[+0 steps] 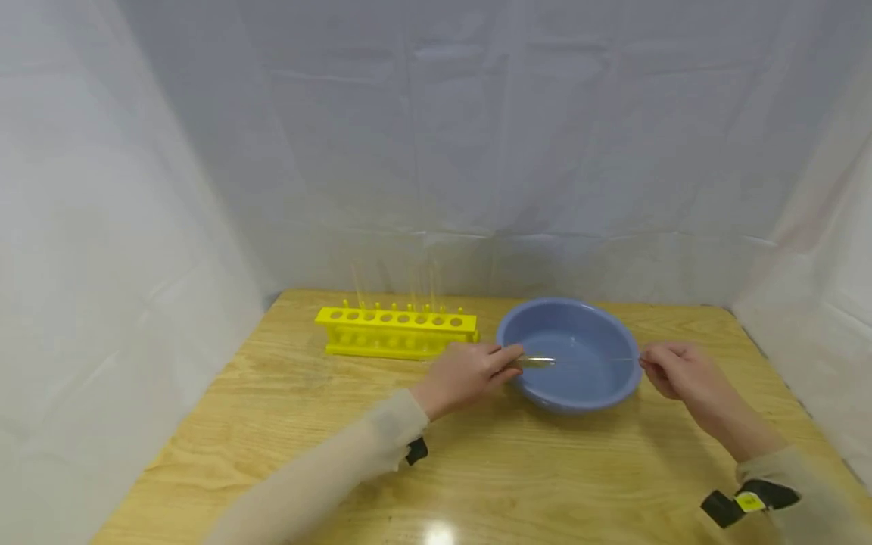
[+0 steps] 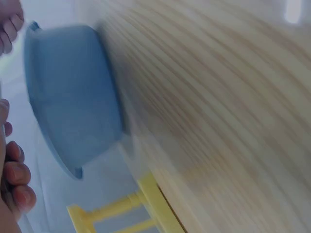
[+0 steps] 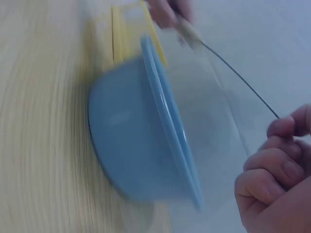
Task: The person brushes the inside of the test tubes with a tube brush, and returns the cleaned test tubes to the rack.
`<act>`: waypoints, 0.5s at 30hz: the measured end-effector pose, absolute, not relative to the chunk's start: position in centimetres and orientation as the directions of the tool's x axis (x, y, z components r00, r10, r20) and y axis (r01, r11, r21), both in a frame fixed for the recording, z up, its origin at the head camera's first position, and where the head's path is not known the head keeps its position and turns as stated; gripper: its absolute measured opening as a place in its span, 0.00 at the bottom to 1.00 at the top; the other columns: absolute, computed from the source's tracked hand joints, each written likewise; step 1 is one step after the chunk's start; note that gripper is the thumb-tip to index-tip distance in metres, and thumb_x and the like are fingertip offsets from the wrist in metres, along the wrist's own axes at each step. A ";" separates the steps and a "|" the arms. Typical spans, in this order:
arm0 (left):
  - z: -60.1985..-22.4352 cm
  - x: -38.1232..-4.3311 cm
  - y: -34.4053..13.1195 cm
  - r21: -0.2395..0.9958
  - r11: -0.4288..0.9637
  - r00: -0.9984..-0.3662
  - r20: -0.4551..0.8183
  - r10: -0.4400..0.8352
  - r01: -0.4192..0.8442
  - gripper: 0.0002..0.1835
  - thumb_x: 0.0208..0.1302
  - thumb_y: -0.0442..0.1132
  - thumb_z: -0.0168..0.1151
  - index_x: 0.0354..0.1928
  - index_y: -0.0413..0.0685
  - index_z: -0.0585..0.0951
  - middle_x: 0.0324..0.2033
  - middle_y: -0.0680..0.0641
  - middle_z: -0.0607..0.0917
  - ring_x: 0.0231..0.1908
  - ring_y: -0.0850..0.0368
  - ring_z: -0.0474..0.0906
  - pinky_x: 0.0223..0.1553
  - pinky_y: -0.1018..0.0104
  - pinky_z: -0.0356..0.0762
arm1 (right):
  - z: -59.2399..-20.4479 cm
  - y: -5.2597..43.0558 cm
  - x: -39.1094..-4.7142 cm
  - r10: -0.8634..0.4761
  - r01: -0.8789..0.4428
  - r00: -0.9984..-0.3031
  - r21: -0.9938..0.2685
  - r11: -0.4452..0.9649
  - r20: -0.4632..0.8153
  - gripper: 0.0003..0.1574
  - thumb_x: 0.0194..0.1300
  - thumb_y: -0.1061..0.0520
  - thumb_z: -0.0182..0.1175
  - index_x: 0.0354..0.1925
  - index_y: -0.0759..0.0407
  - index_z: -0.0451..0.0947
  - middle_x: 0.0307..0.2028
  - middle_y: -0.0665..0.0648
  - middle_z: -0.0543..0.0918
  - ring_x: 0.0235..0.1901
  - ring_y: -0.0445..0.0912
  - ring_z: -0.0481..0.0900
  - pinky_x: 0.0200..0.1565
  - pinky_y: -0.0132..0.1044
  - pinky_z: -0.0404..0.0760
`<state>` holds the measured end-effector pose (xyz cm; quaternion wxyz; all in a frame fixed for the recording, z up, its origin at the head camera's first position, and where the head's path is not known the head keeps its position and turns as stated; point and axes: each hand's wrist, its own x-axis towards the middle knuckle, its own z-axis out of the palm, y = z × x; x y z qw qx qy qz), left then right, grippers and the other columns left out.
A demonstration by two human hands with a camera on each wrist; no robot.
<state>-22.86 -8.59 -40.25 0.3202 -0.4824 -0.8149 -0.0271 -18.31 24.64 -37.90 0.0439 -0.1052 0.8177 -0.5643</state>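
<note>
Over the blue basin (image 1: 575, 378), my left hand (image 1: 470, 372) grips a clear glass test tube (image 1: 540, 362), held roughly level with its end pointing right. From that end a thin dark wire (image 3: 240, 76) runs across to my right hand (image 1: 684, 371), whose thumb and fingertips pinch it at the basin's right side. It looks like the handle of a test tube brush. In the right wrist view, a pale, blurred part shows where the wire meets the tube. The left wrist view catches only the curled fingers (image 2: 18, 170) of my left hand.
Left of the basin stands a yellow test tube rack (image 1: 371, 351) with a row of round holes and pegs. Several clear tubes (image 1: 434, 284) rise from it. Both stand on a wooden table (image 1: 477, 462), with white sheeting (image 1: 450, 151) behind and at the sides.
</note>
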 end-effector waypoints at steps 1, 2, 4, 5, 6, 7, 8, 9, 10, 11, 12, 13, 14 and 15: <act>-40.3 -22.9 -9.0 -0.257 0.541 -0.341 0.547 0.764 0.801 0.17 0.71 0.51 0.63 0.55 0.55 0.81 0.26 0.54 0.81 0.19 0.64 0.75 0.18 0.71 0.70 | -37.9 25.3 -18.3 -0.217 -0.134 -0.974 -0.926 0.352 0.059 0.29 0.79 0.55 0.45 0.19 0.65 0.59 0.13 0.49 0.56 0.14 0.43 0.53 0.21 0.38 0.63; -40.3 -23.0 -9.3 -0.253 0.546 -0.346 0.549 0.761 0.799 0.17 0.70 0.51 0.64 0.55 0.54 0.81 0.26 0.54 0.81 0.19 0.64 0.75 0.18 0.71 0.69 | -37.8 25.9 -18.3 -0.220 -0.147 -0.973 -0.918 0.369 0.068 0.30 0.80 0.54 0.44 0.19 0.65 0.58 0.13 0.49 0.56 0.14 0.45 0.53 0.22 0.39 0.63; -40.2 -23.0 -9.4 -0.257 0.543 -0.343 0.546 0.764 0.800 0.17 0.70 0.51 0.63 0.56 0.54 0.81 0.26 0.55 0.81 0.18 0.65 0.73 0.17 0.73 0.66 | -37.7 26.7 -18.3 -0.225 -0.153 -0.972 -0.900 0.408 0.063 0.31 0.81 0.53 0.43 0.20 0.66 0.58 0.13 0.50 0.56 0.14 0.46 0.52 0.23 0.40 0.64; -40.1 -23.0 -9.3 -0.259 0.538 -0.340 0.543 0.768 0.802 0.17 0.71 0.52 0.63 0.56 0.54 0.81 0.25 0.55 0.80 0.18 0.65 0.72 0.17 0.73 0.65 | -37.7 26.9 -18.3 -0.221 -0.147 -0.974 -0.893 0.425 0.056 0.31 0.81 0.52 0.43 0.20 0.66 0.59 0.13 0.50 0.56 0.14 0.46 0.53 0.23 0.40 0.64; -39.9 -23.0 -9.2 -0.258 0.534 -0.337 0.542 0.770 0.805 0.17 0.71 0.52 0.62 0.56 0.54 0.81 0.25 0.55 0.79 0.18 0.65 0.71 0.17 0.73 0.64 | -37.6 27.2 -18.2 -0.218 -0.151 -0.974 -0.888 0.435 0.059 0.31 0.81 0.52 0.43 0.20 0.67 0.59 0.13 0.50 0.56 0.14 0.47 0.53 0.23 0.40 0.64; -39.8 -23.0 -9.0 -0.255 0.529 -0.334 0.541 0.772 0.809 0.17 0.71 0.52 0.62 0.56 0.54 0.81 0.25 0.55 0.79 0.18 0.65 0.71 0.17 0.73 0.64 | -37.6 27.5 -18.2 -0.215 -0.157 -0.974 -0.882 0.445 0.064 0.31 0.81 0.51 0.43 0.21 0.67 0.59 0.13 0.51 0.56 0.14 0.47 0.53 0.24 0.40 0.65; -39.7 -23.1 -8.9 -0.256 0.526 -0.330 0.542 0.773 0.811 0.17 0.71 0.52 0.62 0.56 0.54 0.81 0.25 0.55 0.79 0.19 0.65 0.71 0.17 0.73 0.64 | -37.5 27.7 -18.2 -0.216 -0.157 -0.974 -0.879 0.449 0.064 0.32 0.82 0.50 0.42 0.21 0.67 0.59 0.13 0.51 0.56 0.14 0.48 0.53 0.24 0.40 0.65; -39.6 -23.1 -8.9 -0.259 0.525 -0.328 0.542 0.774 0.811 0.17 0.71 0.52 0.61 0.56 0.54 0.81 0.25 0.55 0.79 0.19 0.65 0.71 0.17 0.73 0.64 | -37.6 28.0 -18.1 -0.215 -0.161 -0.974 -0.877 0.453 0.067 0.32 0.82 0.49 0.42 0.21 0.67 0.60 0.13 0.52 0.56 0.14 0.49 0.53 0.23 0.41 0.65; -39.6 -23.1 -8.9 -0.260 0.524 -0.327 0.541 0.775 0.811 0.17 0.72 0.52 0.61 0.56 0.54 0.81 0.25 0.55 0.79 0.19 0.65 0.72 0.18 0.73 0.65 | -37.6 28.3 -18.1 -0.218 -0.166 -0.973 -0.875 0.454 0.072 0.32 0.82 0.49 0.42 0.21 0.67 0.59 0.13 0.52 0.56 0.14 0.50 0.53 0.23 0.41 0.64; -39.6 -23.2 -8.9 -0.259 0.526 -0.328 0.542 0.773 0.810 0.17 0.71 0.52 0.62 0.56 0.54 0.81 0.26 0.55 0.80 0.19 0.65 0.73 0.18 0.73 0.66 | -37.6 28.7 -18.0 -0.218 -0.171 -0.973 -0.875 0.453 0.078 0.33 0.82 0.49 0.41 0.21 0.67 0.59 0.13 0.53 0.56 0.14 0.50 0.53 0.23 0.41 0.65; -39.7 -23.2 -9.0 -0.254 0.528 -0.331 0.545 0.770 0.810 0.17 0.71 0.52 0.62 0.55 0.54 0.81 0.26 0.55 0.81 0.19 0.64 0.73 0.18 0.73 0.66 | -37.7 29.0 -18.0 -0.219 -0.179 -0.972 -0.877 0.446 0.087 0.33 0.82 0.49 0.41 0.21 0.67 0.59 0.13 0.54 0.55 0.14 0.51 0.52 0.23 0.41 0.64; -39.8 -23.3 -9.1 -0.252 0.533 -0.334 0.548 0.767 0.808 0.17 0.70 0.52 0.63 0.55 0.54 0.81 0.26 0.55 0.81 0.19 0.64 0.74 0.18 0.73 0.67 | -37.8 29.5 -17.9 -0.222 -0.192 -0.970 -0.878 0.439 0.102 0.32 0.83 0.50 0.40 0.21 0.67 0.58 0.13 0.54 0.55 0.14 0.52 0.51 0.22 0.41 0.63; -39.8 -23.3 -9.3 -0.249 0.537 -0.338 0.552 0.762 0.806 0.16 0.69 0.51 0.64 0.54 0.54 0.81 0.27 0.54 0.82 0.19 0.64 0.75 0.18 0.73 0.68 | -37.9 29.9 -17.8 -0.219 -0.197 -0.970 -0.880 0.433 0.109 0.32 0.83 0.50 0.40 0.21 0.67 0.58 0.14 0.55 0.54 0.14 0.53 0.51 0.22 0.41 0.63; -39.9 -23.3 -9.4 -0.247 0.540 -0.339 0.555 0.760 0.805 0.16 0.69 0.51 0.64 0.54 0.54 0.81 0.27 0.54 0.83 0.19 0.64 0.76 0.18 0.73 0.68 | -37.9 30.3 -17.8 -0.215 -0.201 -0.970 -0.882 0.427 0.117 0.32 0.83 0.51 0.39 0.21 0.67 0.57 0.14 0.56 0.54 0.14 0.53 0.51 0.21 0.42 0.63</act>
